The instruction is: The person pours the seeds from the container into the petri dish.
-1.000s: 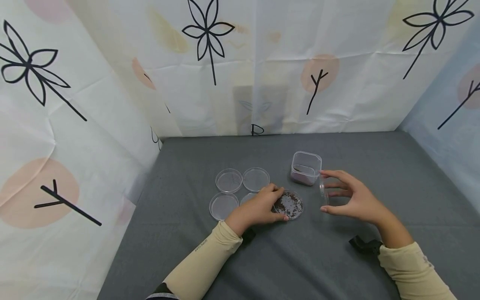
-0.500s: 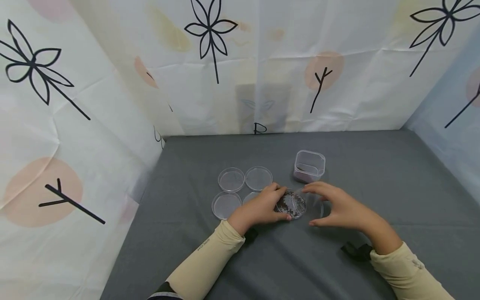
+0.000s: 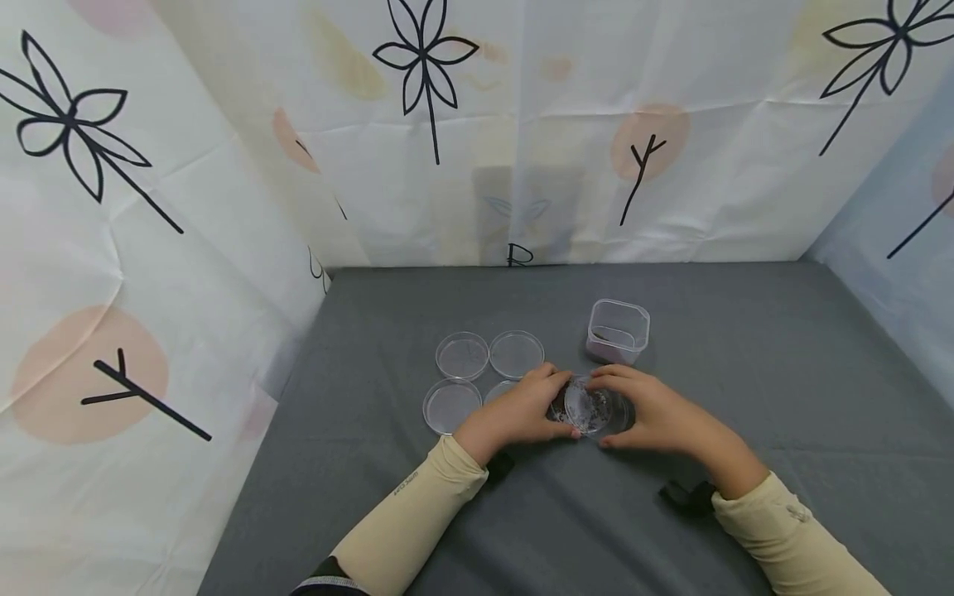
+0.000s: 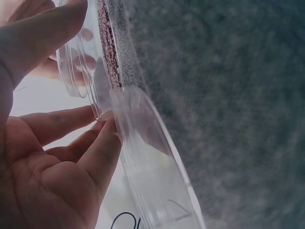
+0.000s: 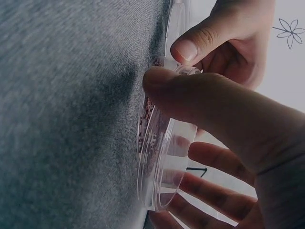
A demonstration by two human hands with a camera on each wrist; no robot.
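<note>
A round, clear petri dish [image 3: 557,409] with dark reddish-brown grains lies low on the grey cloth. My left hand [image 3: 516,410] grips its edge from the left, thumb at the near side and fingers at the far side. From the right, my right hand [image 3: 656,414] holds a clear petri dish lid [image 3: 585,406] by its rim, tilted close over the dish and overlapping it. The grains [image 4: 108,52] show as a thin layer inside the dish in the left wrist view. In the right wrist view, the lid [image 5: 164,148] stands between thumb and spread fingers.
Several clear petri dishes [image 3: 452,406] sit grouped to the left, one partly hidden by my left hand. Behind the right hand stands a clear square container [image 3: 619,335] with pinkish contents low inside. Patterned white curtains [image 3: 551,124] border the cloth-covered table [image 3: 402,306].
My right hand has moved left with the lid, turning it from nearly upright beside the dish to tilted over the grains. The left hand has stayed on the dish.
</note>
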